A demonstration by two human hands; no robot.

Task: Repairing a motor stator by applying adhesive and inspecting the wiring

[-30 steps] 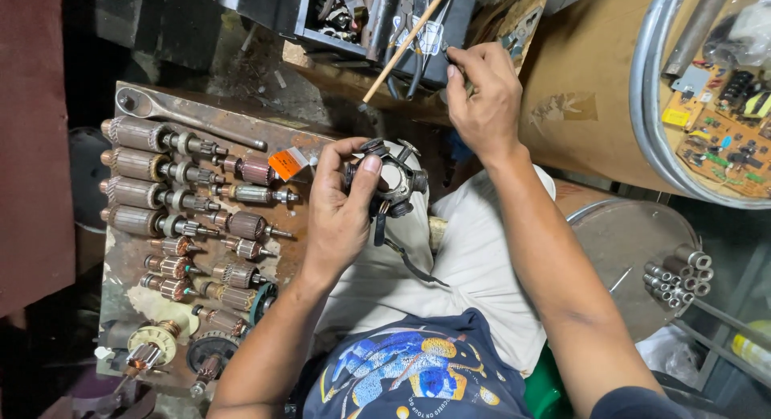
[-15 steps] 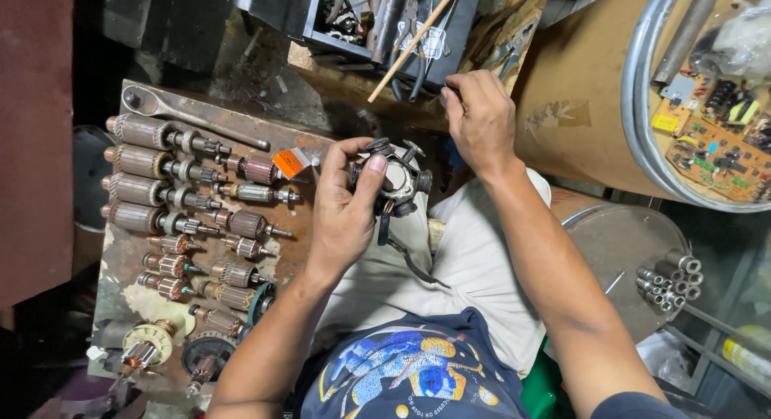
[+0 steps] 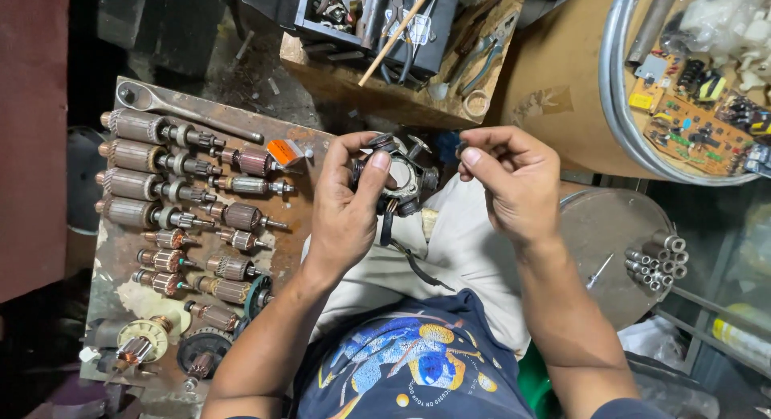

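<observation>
My left hand (image 3: 347,202) grips a round black motor housing (image 3: 405,178) with a dark cable (image 3: 414,262) hanging from it over my lap. My right hand (image 3: 514,178) is just right of the housing, its thumb and fingers pinched on a small dark part (image 3: 461,150) that is mostly hidden. Both hands are raised above my light trousers (image 3: 450,250).
A rusty metal board (image 3: 301,146) on the left carries several motor armatures (image 3: 148,158) and a long wrench (image 3: 185,110). A wooden block with a black tool tray (image 3: 377,18), a stick and pliers (image 3: 482,54) is ahead. A round tray of circuit boards (image 3: 691,106) and metal tubes (image 3: 654,258) lie right.
My right hand has come down from the tool tray area toward the motor housing, now pinching a small part. My left hand keeps holding the housing.
</observation>
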